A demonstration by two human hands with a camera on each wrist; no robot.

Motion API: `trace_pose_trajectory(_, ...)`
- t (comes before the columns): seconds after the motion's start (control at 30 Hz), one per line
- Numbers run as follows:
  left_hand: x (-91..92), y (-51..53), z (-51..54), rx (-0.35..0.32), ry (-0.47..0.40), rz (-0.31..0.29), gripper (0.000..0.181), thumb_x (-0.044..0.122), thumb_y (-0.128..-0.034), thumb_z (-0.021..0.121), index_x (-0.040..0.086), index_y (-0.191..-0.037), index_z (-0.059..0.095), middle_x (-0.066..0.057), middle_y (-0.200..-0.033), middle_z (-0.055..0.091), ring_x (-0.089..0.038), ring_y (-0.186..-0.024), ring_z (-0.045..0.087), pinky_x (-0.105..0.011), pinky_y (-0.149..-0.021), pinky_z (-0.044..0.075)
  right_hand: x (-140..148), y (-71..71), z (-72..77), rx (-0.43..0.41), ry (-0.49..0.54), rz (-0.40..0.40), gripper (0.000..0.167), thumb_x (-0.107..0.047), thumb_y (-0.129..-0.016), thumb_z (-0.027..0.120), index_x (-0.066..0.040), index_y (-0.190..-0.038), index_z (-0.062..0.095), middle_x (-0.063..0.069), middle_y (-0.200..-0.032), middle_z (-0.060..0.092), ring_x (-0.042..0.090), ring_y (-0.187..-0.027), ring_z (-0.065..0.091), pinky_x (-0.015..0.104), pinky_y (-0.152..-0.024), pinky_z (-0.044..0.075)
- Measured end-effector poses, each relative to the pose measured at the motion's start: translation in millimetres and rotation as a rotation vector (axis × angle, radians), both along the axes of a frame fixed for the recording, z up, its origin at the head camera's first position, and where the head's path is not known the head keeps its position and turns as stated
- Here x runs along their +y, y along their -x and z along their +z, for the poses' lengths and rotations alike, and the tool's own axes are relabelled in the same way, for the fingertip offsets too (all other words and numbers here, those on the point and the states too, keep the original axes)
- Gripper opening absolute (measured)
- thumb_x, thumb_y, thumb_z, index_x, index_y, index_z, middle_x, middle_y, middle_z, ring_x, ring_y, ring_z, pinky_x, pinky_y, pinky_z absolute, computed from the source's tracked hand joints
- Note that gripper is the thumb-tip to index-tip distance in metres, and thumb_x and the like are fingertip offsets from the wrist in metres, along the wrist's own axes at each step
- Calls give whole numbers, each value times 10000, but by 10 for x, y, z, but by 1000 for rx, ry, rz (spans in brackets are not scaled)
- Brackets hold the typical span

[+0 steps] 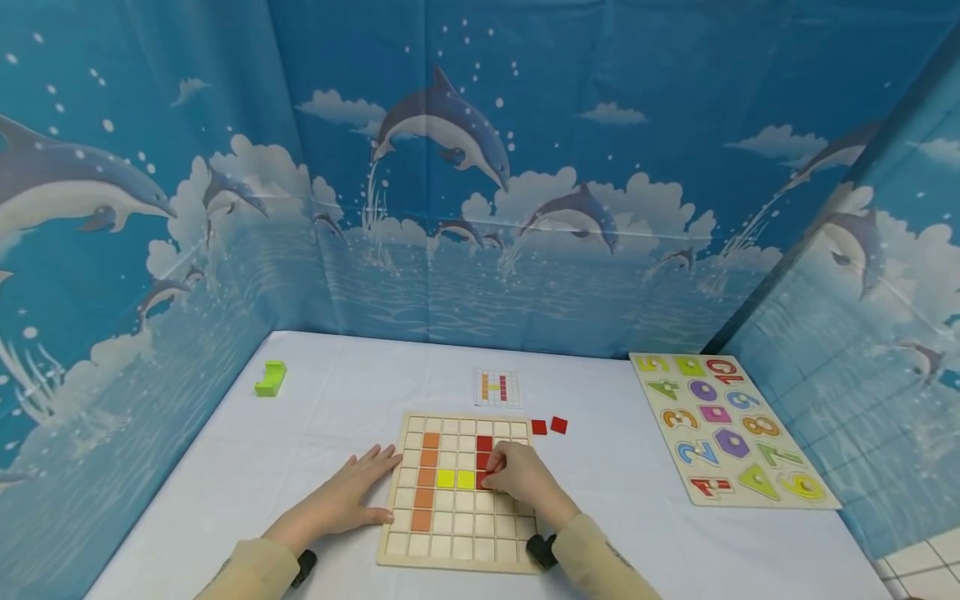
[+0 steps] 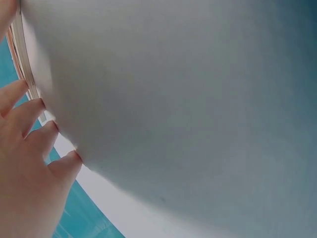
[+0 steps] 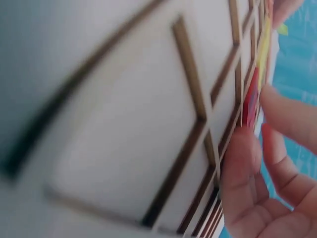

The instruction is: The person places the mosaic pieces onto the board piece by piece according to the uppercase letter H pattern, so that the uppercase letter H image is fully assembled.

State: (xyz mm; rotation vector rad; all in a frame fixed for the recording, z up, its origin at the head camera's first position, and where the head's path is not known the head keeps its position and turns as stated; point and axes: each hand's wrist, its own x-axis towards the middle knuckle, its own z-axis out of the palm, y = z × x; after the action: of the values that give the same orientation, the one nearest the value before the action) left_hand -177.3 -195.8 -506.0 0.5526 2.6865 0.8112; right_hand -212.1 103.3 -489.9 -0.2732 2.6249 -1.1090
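Note:
A wooden grid board (image 1: 453, 558) lies on the white table. In it are a column of orange square tiles (image 1: 426, 477), two yellow tiles (image 1: 446, 478) and a column of red tiles (image 1: 484, 444). My right hand (image 1: 521, 479) is over the board's right half, thumb and fingertips pinching a red tile (image 3: 251, 99) at the cell right of the yellow ones; its fingers partly cover that tile. With fingers spread, my left hand (image 1: 348, 492) rests along the board's left edge, fingertips touching the rim. Two loose red tiles (image 1: 558, 425) lie off the board's upper right corner.
Behind the board lies a pattern card (image 1: 497, 388) with a coloured grid. To the right is a number and shape puzzle board (image 1: 735, 433). A green block (image 1: 271, 379) stands at the back left. A dolphin-print curtain (image 1: 450, 283) surrounds the table.

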Motion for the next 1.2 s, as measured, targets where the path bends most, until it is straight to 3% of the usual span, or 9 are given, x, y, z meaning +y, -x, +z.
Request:
trace_pose_trajectory(0.13, 0, -4, -7, 0, -3, -2, 907, 439, -784, 779, 60, -1505, 381, -185, -1600, 294, -417, -1495, 201, -664, -1191, 131, 149, 69, -11, -54, 58, -31, 177, -135, -813, 790, -86, -833, 621, 14, -732, 579, 138, -625, 531, 242, -564, 446)
trace_pose_trajectory(0.3, 4, -3, -15, 17, 10, -2, 913, 459, -781, 773, 68, -1507, 380, -179, -1600, 297, -413, -1495, 207, -660, -1192, 141, 402, 223, 24, -91, 92, -179, 165, -129, -824, 774, -59, -900, 645, 43, -784, 610, 150, -650, 572, 252, -598, 510)
trace_pose_trajectory(0.53, 5, 0, -11, 6, 3, -4, 916, 469, -784, 768, 64, -1507, 379, -182, -1600, 296, -415, -1495, 205, -667, -1188, 138, 833, 483, 70, -53, 77, -330, 187, -113, -856, 732, -15, -994, 654, 81, -862, 656, 161, -737, 609, 290, -686, 566)
trace_pose_trajectory(0.83, 3, 6, -16, -3, 1, -1, 919, 464, -778, 769, 72, -1511, 376, -172, -1604, 293, -407, -1498, 201, -655, -1194, 143, 1109, 695, 55, -71, 92, -404, 314, -151, -916, 679, 9, -1177, 605, 153, -1040, 650, 209, -846, 613, 313, -789, 578)
trace_pose_trajectory(1.2, -10, 4, -4, 7, 1, -3, 924, 468, -775, 768, 60, -1506, 378, -190, -1597, 298, -421, -1492, 210, -679, -1178, 150, 1073, 828, -24, -109, 93, -431, 299, -155, -924, 672, -11, -1176, 602, 162, -1089, 644, 233, -888, 591, 295, -779, 566)
